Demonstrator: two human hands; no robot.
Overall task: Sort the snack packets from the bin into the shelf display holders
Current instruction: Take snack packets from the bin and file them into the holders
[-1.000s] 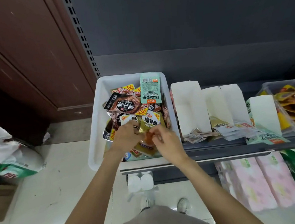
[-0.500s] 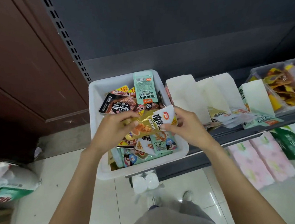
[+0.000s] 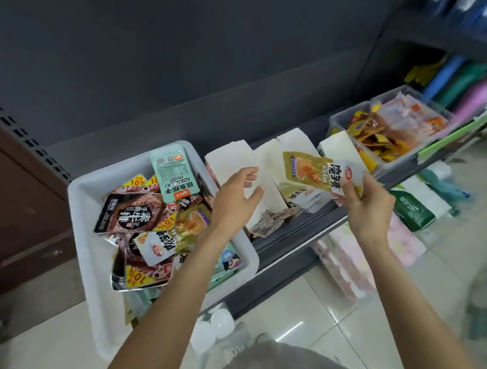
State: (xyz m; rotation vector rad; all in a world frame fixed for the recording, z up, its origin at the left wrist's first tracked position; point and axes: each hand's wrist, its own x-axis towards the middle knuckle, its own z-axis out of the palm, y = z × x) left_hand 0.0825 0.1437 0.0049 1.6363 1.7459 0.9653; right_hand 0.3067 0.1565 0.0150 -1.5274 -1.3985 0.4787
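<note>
Pkt [image 3: 312, 172] was in both hands over the bin [image 3: 93, 227] half a sec ago; now R hand [image 3: 364, 203] alone has it, fingers pinching its white end. It has moved right and hangs above the white holders [image 3: 228, 162] on the shelf [image 3: 296, 232]. L hand [image 3: 234, 199] let go, fingers spread loose, holding nothing, just in front of the left holder. So the pick is done and placing is under way. The holder below shows same olive pkts, prob the right slot. Bin is far from emptied, many pkts left.
</note>
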